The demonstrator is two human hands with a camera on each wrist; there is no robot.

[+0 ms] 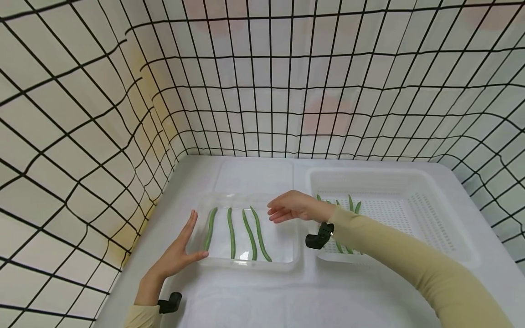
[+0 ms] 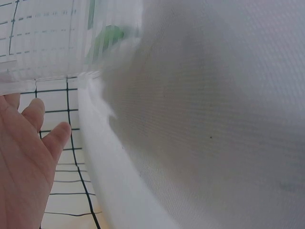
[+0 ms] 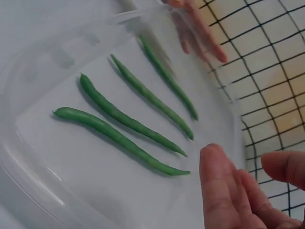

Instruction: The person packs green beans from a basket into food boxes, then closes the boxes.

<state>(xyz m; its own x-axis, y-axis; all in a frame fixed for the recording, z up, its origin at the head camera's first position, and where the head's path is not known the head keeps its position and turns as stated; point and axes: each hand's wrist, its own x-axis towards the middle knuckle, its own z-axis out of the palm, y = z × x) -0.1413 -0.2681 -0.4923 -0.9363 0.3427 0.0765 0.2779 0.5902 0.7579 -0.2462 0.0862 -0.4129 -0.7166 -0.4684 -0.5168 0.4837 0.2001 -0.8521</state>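
Several green beans [image 3: 121, 136] lie side by side in a clear plastic tray [image 1: 262, 265], spaced apart. My left hand [image 1: 180, 250] is at the tray's left edge with fingers extended and the thumb by the near left corner; in the left wrist view the fingers [image 2: 33, 114] are by the tray's clear wall. Over the right side of the tray hovers my right hand [image 1: 293, 207], its fingers loosely bent and nothing between them. In the right wrist view its fingertips [image 3: 212, 155] are close to the bean ends, apart from them.
To the right stands a white perforated basket [image 1: 430, 218] holding several more green beans [image 1: 351, 202], partly hidden by my right forearm. Black wire mesh [image 1: 270, 86] encloses the back and sides of the white-covered table [image 1: 254, 303].
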